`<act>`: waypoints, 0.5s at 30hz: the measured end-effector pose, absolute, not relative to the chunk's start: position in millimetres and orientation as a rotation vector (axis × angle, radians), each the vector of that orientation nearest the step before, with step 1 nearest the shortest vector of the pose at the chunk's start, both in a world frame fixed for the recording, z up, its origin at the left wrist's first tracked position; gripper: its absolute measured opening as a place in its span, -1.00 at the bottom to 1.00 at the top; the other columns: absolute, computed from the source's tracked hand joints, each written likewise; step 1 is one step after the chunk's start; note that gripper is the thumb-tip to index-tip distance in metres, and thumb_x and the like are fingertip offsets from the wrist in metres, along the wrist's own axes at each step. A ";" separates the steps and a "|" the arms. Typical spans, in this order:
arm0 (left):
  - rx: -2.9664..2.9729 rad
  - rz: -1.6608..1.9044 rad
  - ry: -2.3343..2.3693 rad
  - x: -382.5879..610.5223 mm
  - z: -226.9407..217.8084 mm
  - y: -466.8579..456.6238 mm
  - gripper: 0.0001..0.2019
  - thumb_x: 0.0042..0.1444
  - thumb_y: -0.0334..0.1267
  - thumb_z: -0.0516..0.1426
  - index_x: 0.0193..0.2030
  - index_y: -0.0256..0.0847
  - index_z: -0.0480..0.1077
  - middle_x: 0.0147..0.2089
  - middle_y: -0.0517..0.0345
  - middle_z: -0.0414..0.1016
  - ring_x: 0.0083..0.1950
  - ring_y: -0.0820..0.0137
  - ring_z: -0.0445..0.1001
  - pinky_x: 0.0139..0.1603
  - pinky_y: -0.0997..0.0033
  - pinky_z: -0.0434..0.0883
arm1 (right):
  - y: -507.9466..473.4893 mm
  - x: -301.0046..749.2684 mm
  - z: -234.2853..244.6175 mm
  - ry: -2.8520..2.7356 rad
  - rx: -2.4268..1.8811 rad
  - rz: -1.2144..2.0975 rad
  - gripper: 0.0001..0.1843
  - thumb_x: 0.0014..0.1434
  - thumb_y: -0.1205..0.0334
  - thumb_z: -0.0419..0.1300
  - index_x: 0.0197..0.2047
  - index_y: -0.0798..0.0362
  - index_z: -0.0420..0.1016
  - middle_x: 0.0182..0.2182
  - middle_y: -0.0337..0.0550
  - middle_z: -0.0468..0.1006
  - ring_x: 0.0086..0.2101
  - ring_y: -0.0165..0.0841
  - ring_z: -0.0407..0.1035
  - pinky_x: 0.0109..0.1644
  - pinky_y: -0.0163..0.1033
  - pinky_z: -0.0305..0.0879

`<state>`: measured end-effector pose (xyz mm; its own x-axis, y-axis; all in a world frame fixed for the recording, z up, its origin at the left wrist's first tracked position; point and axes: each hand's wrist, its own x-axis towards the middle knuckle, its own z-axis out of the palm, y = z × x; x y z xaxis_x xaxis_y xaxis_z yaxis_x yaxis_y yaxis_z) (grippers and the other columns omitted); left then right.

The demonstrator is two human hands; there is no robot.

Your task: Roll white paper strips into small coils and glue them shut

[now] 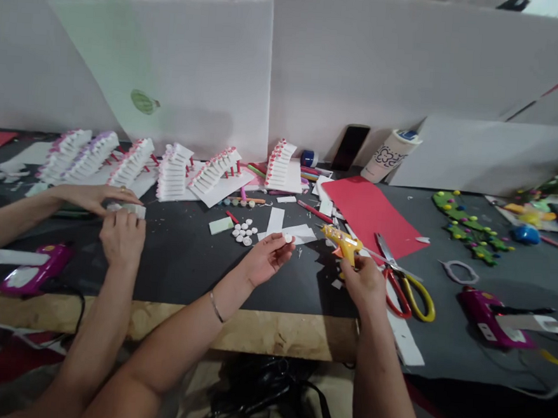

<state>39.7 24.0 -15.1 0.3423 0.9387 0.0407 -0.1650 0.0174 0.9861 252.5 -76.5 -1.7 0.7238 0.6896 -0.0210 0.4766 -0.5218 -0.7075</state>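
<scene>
At the centre of the frame, the left hand (266, 259) pinches a small white disc (288, 237) in narrow fingers, seemingly to leave its top free; right of centre, the right hand (364, 280) grips a yellow glue gun (342, 240) by its handle, I think for steadiness

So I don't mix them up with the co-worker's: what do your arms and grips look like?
The left forearm and right forearm show no sleeves. The left grip is gloveless, with a thin, silvery bracelet at the wrist; the right grip is gloveless, no band visible.
</scene>
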 end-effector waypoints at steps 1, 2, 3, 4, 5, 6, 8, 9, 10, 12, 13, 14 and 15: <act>1.204 1.033 0.822 39.8 -14.5 23.9 -0.93 0.17 -0.26 0.23 -0.33 -0.16 0.49 -0.26 0.10 0.63 -0.22 0.31 0.60 -0.30 0.27 0.56 | -77.7 251.6 -2.4 -0.838 -2.094 0.436 -0.55 0.00 -0.09 0.21 -0.16 0.08 0.42 -0.37 0.03 0.61 -0.49 -0.24 0.45 -0.45 -0.20 0.28; 1.156 1.027 0.817 39.9 -13.7 24.0 -0.94 0.17 -0.29 0.23 -0.33 -0.16 0.49 -0.26 0.11 0.62 -0.23 0.33 0.60 -0.31 0.30 0.56 | -78.4 250.5 -2.5 -0.804 -1.954 0.470 -0.49 -0.02 -0.12 0.23 -0.11 0.07 0.38 -0.34 0.00 0.61 -0.49 -0.27 0.44 -0.44 -0.21 0.30; 1.094 1.012 0.808 39.7 -12.8 24.2 -0.94 0.17 -0.32 0.23 -0.33 -0.16 0.48 -0.26 0.12 0.62 -0.23 0.35 0.59 -0.31 0.32 0.55 | -78.7 249.7 -2.0 -0.778 -1.818 0.492 -0.44 -0.04 -0.14 0.26 -0.08 0.06 0.35 -0.31 -0.03 0.60 -0.46 -0.30 0.44 -0.42 -0.22 0.33; 1.014 0.988 0.792 39.3 -11.9 24.4 -0.94 0.17 -0.34 0.22 -0.33 -0.16 0.47 -0.26 0.15 0.62 -0.23 0.37 0.59 -0.31 0.35 0.55 | -78.7 249.2 -0.4 -0.757 -1.703 0.505 -0.42 -0.07 -0.15 0.29 -0.08 0.04 0.34 -0.29 -0.06 0.59 -0.43 -0.32 0.45 -0.38 -0.23 0.34; 0.925 0.961 0.771 38.7 -10.9 24.7 -0.94 0.18 -0.36 0.21 -0.33 -0.17 0.46 -0.26 0.17 0.61 -0.22 0.39 0.58 -0.31 0.38 0.54 | -78.5 249.2 2.5 -0.738 -1.617 0.517 -0.42 -0.11 -0.13 0.33 -0.11 0.04 0.35 -0.30 -0.10 0.57 -0.41 -0.33 0.44 -0.36 -0.24 0.35; 0.838 0.935 0.749 38.0 -10.0 24.9 -0.94 0.18 -0.38 0.20 -0.32 -0.17 0.45 -0.26 0.18 0.61 -0.21 0.41 0.58 -0.30 0.40 0.53 | -78.2 249.8 6.6 -0.718 -1.557 0.535 -0.43 -0.14 -0.10 0.37 -0.14 0.04 0.37 -0.33 -0.15 0.55 -0.41 -0.35 0.42 -0.35 -0.25 0.34; 0.705 0.899 0.714 36.6 -8.3 25.0 -0.94 0.18 -0.39 0.19 -0.31 -0.19 0.44 -0.25 0.18 0.60 -0.20 0.42 0.57 -0.29 0.43 0.53 | -77.6 252.6 18.2 -0.695 -1.478 0.616 -0.49 -0.16 -0.04 0.42 -0.21 0.05 0.42 -0.45 -0.26 0.48 -0.48 -0.41 0.36 -0.40 -0.29 0.30; 0.657 0.888 0.708 36.0 -7.5 24.9 -0.95 0.18 -0.40 0.19 -0.31 -0.20 0.44 -0.25 0.18 0.60 -0.19 0.41 0.57 -0.28 0.43 0.52 | -77.1 254.5 24.9 -0.699 -1.434 0.684 -0.53 -0.13 -0.03 0.42 -0.22 0.04 0.44 -0.51 -0.31 0.44 -0.52 -0.44 0.32 -0.43 -0.30 0.28; 0.622 0.882 0.710 35.7 -6.7 24.7 -0.95 0.18 -0.41 0.19 -0.31 -0.20 0.44 -0.26 0.17 0.60 -0.18 0.40 0.57 -0.28 0.43 0.52 | -76.4 256.5 31.5 -0.705 -1.375 0.757 -0.55 -0.11 -0.03 0.41 -0.22 0.03 0.46 -0.54 -0.33 0.40 -0.55 -0.45 0.28 -0.46 -0.30 0.26; 0.584 0.879 0.733 35.5 -4.6 23.9 -0.95 0.17 -0.42 0.19 -0.30 -0.21 0.45 -0.27 0.16 0.59 -0.18 0.37 0.58 -0.29 0.42 0.53 | -74.0 259.6 42.7 -0.704 -1.251 0.885 -0.59 -0.08 -0.06 0.39 -0.24 0.01 0.48 -0.52 -0.31 0.40 -0.55 -0.47 0.25 -0.51 -0.32 0.23; 0.572 0.874 0.742 35.7 -3.2 23.4 -0.95 0.16 -0.42 0.19 -0.29 -0.21 0.46 -0.28 0.15 0.59 -0.19 0.36 0.58 -0.29 0.41 0.53 | -72.4 260.2 46.5 -0.702 -1.220 0.931 -0.60 -0.09 -0.06 0.40 -0.26 0.01 0.50 -0.48 -0.27 0.43 -0.54 -0.46 0.26 -0.53 -0.33 0.21; 0.553 0.864 0.739 36.1 -1.3 22.8 -0.94 0.15 -0.43 0.19 -0.28 -0.21 0.46 -0.29 0.15 0.58 -0.20 0.37 0.58 -0.30 0.42 0.53 | -70.8 260.0 48.8 -0.708 -1.214 0.970 -0.61 -0.09 -0.05 0.40 -0.28 0.02 0.51 -0.44 -0.22 0.47 -0.54 -0.46 0.27 -0.56 -0.34 0.19; 0.526 0.849 0.727 36.5 1.0 22.2 -0.93 0.14 -0.44 0.20 -0.28 -0.21 0.47 -0.30 0.15 0.58 -0.22 0.39 0.58 -0.30 0.44 0.53 | -69.2 258.9 49.7 -0.730 -1.229 1.004 -0.62 -0.09 -0.04 0.40 -0.29 0.03 0.51 -0.40 -0.18 0.51 -0.54 -0.47 0.27 -0.58 -0.35 0.16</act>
<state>36.5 22.2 1.0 0.4505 0.8171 -0.3596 -0.4807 0.5615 0.6735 258.9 -69.2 49.7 0.4063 0.9115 -0.0639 -0.2204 0.0299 -0.9749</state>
